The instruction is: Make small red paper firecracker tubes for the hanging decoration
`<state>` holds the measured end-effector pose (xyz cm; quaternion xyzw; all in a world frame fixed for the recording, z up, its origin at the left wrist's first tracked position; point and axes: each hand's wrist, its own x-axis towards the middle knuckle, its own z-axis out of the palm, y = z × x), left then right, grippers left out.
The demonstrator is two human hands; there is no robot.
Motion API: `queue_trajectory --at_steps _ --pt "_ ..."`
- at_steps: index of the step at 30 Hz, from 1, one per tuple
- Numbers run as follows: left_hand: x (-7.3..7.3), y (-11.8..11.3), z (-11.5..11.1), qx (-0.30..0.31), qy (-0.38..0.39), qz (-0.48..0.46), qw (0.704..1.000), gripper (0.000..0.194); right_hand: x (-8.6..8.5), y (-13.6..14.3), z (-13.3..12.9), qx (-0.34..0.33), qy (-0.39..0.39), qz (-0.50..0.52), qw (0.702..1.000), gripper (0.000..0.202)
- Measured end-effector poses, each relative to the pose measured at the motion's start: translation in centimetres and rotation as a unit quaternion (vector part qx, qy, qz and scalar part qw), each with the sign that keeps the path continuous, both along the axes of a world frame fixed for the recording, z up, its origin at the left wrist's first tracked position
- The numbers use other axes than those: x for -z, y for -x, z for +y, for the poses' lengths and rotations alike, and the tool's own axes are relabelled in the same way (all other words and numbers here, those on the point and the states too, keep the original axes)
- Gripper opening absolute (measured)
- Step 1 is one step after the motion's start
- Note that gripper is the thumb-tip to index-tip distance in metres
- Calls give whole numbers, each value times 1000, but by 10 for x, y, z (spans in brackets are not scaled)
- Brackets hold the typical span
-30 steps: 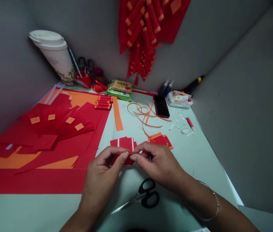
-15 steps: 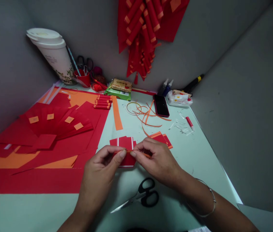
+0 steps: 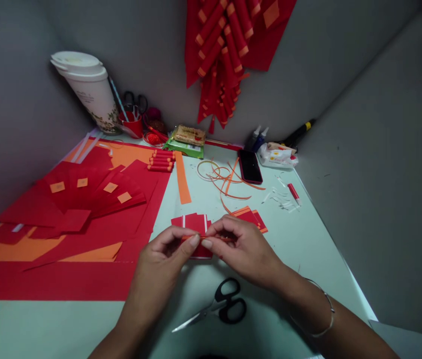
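Observation:
My left hand (image 3: 166, 257) and my right hand (image 3: 250, 252) meet over the table, thumbs and index fingers pinched close together. Between them they grip a thin orange-edged piece of red paper (image 3: 202, 238), largely covered by the fingers. Red paper cards (image 3: 195, 222) with white strips lie just behind and under the fingertips. To the right of these rests a small stack of red cards with orange edges (image 3: 246, 217). Black-handled scissors (image 3: 218, 305) lie partly spread on the table, nearer to me than both hands.
Red and orange paper sheets (image 3: 99, 239) cover the left side. Small red rolls (image 3: 161, 160), an orange strip (image 3: 183, 179), curled orange strips (image 3: 229, 180) and a phone (image 3: 250, 167) lie farther back. A white cup (image 3: 91, 94) stands back left. Red paper firecrackers (image 3: 222, 45) hang on the wall.
The view has shifted slightly. Both hands keep their pinch, a little lower over the cards, and less red paper shows below the fingers.

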<state>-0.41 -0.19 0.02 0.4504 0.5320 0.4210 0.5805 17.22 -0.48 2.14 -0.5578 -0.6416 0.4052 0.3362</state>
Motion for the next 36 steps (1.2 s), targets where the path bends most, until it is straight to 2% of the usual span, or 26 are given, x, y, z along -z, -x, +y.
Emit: queue_trajectory --at_steps 5,11,18,23,28,32,36 --pt "-6 2 0 8 29 15 999 23 -1 -2 1 0 -4 4 1000 9" --pt "-9 5 1 -34 62 47 996 34 -2 -6 5 12 42 0 999 8" --pt "0 7 1 -29 67 -41 997 35 3 -8 8 -1 92 61 994 8" --pt "3 6 2 -9 78 -71 994 34 5 -10 7 -25 79 45 996 10" --pt "-2 3 3 36 77 34 996 30 0 -10 6 -64 85 42 993 12" --pt "-6 2 3 27 77 49 995 26 1 -14 8 -77 137 81 984 15" --pt "-7 1 4 42 42 66 996 21 4 -16 9 -84 136 87 983 18"
